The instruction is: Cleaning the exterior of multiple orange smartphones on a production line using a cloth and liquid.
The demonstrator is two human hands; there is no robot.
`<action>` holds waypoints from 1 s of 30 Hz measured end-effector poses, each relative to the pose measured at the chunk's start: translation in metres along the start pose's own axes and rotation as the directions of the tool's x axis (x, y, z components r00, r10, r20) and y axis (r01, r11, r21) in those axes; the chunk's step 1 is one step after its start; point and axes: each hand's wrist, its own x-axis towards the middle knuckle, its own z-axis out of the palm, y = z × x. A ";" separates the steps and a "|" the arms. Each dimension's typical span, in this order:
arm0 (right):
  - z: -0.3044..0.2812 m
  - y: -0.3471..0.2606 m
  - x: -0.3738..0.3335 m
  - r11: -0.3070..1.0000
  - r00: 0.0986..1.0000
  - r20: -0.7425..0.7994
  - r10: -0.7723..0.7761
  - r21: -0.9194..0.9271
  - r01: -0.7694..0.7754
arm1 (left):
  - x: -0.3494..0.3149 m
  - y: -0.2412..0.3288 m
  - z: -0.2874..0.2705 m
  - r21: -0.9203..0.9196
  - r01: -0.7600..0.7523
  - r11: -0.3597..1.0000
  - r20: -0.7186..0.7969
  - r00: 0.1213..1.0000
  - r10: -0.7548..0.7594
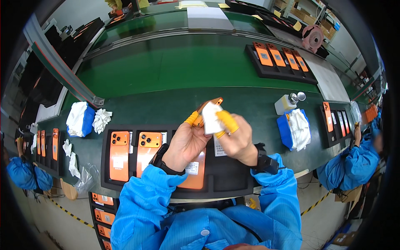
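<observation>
Wiping, apparently unfinished.
My left hand [184, 143] grips an orange rectangular phone [218, 101]; my right hand [239, 142] pinches a folded white cloth [211, 119].

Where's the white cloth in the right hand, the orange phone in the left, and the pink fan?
White cloth [211, 118]: head view, middle of the cloth.
Orange phone [216, 101]: head view, the end showing past the cloth.
Pink fan [312, 37]: head view, its round front.

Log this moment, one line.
left hand: holds orange phone | right hand: holds white cloth at phone | beneath: black tray with phones
</observation>
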 end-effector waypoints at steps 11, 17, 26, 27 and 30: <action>0.005 0.037 -0.012 0.976 0.990 -0.007 0.142 -0.166 -0.141 | -0.001 -0.003 0.007 -0.008 0.033 0.999 0.098 0.995 -0.032; 0.029 0.026 -0.046 0.775 0.806 -0.103 0.583 0.367 -0.514 | 0.006 0.002 -0.009 -0.021 -0.041 0.999 0.122 0.992 0.044; 0.013 0.002 -0.050 0.975 0.977 -0.021 0.210 0.084 -0.208 | 0.039 -0.032 -0.013 -0.029 -0.081 0.996 -0.043 0.996 0.080; 0.013 0.000 -0.048 0.975 0.979 -0.026 0.205 0.092 -0.201 | 0.037 -0.031 -0.019 -0.038 -0.098 0.994 0.002 0.995 0.098; 0.009 -0.006 -0.040 0.993 0.991 0.047 0.122 -0.009 -0.122 | 0.027 -0.029 -0.009 -0.033 -0.154 0.987 -0.035 0.988 0.153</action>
